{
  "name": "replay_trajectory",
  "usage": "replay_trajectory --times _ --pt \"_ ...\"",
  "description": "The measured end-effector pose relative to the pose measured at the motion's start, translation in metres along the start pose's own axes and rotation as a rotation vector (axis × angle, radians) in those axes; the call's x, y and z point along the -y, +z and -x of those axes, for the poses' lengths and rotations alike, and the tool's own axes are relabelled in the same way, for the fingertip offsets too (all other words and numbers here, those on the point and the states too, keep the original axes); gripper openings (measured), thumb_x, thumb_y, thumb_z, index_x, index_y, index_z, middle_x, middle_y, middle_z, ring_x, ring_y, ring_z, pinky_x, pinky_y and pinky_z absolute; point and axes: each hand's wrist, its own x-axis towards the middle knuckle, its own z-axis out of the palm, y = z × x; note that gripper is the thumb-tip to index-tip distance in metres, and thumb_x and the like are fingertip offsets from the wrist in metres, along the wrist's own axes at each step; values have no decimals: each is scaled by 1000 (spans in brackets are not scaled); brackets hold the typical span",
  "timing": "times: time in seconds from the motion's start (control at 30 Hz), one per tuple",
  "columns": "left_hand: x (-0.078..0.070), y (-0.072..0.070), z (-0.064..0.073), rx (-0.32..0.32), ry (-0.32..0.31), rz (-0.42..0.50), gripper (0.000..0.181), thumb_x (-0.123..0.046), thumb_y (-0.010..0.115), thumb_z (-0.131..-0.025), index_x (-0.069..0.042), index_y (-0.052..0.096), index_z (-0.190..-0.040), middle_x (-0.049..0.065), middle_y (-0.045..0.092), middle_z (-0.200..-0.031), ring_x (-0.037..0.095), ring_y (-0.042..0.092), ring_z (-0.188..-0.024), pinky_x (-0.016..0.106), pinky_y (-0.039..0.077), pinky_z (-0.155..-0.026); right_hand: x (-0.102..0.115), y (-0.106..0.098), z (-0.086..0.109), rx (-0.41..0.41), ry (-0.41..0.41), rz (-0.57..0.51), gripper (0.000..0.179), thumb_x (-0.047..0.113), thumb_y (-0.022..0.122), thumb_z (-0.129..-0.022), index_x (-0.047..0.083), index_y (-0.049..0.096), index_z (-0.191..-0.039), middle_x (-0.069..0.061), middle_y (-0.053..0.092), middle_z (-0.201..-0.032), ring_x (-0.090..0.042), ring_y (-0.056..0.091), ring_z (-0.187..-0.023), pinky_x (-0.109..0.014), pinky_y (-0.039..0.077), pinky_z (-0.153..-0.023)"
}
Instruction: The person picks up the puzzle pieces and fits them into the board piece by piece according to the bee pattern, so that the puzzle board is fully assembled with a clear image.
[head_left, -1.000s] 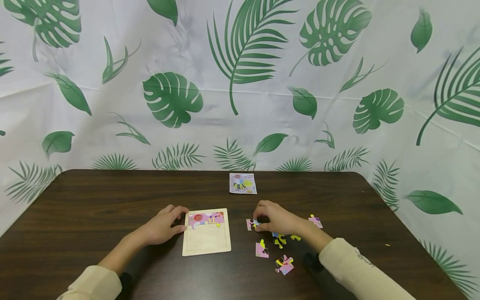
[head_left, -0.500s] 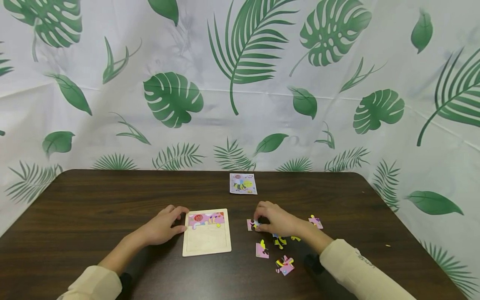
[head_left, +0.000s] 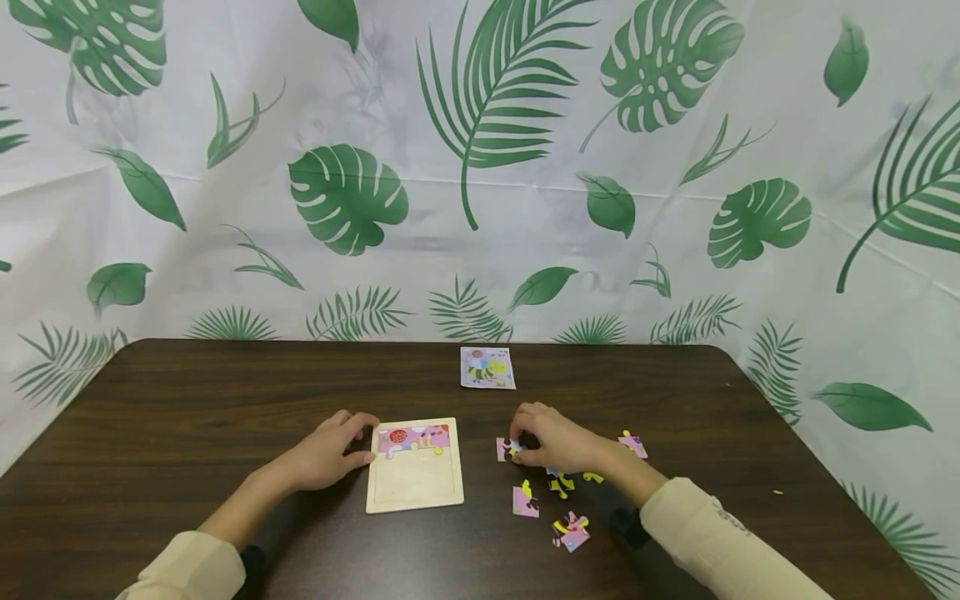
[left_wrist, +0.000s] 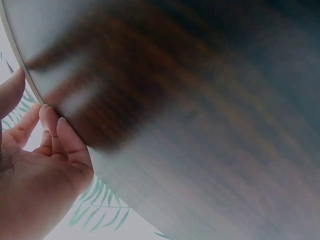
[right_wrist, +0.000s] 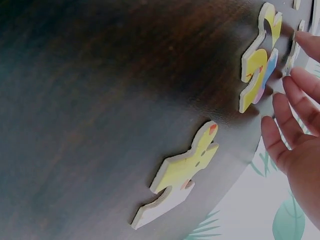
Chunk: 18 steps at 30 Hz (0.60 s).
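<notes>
My left hand (head_left: 333, 450) rests at the left side of a square wooden puzzle tray (head_left: 416, 496), its thumb and fingertips touching the edge, as the left wrist view also shows. Joined pink pieces (head_left: 412, 438), one with a red round pattern, fill the tray's top row; bare wood shows below. Right of the tray, my right hand (head_left: 558, 439) pinches a puzzle piece (head_left: 503, 450) between thumb and fingers, down at the table. The piece is pink with dark and yellow parts, partly hidden by the fingers. Beside that hand in the right wrist view lies a yellow piece (right_wrist: 182, 172).
Loose pieces lie around the right hand: a pink and yellow one (head_left: 525, 502), a pink one (head_left: 573, 533), a black and yellow one (head_left: 560, 483) and one farther right (head_left: 633, 444). A bee picture card (head_left: 487, 368) lies near the back edge of the dark wooden table (head_left: 225, 400).
</notes>
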Motion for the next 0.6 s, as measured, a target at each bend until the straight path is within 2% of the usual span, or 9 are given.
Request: replay_trajectory --times 0.6 --pt "-1 0 0 0 -31 -1 38 -15 64 -85 -6 49 -119 7 46 -95 24 46 -87 42 40 -76 -1 -2 -1 -14 25 -51 17 16 69 -80 7 59 -90 1 51 -88 -16 47 -82 -32 43 -75"
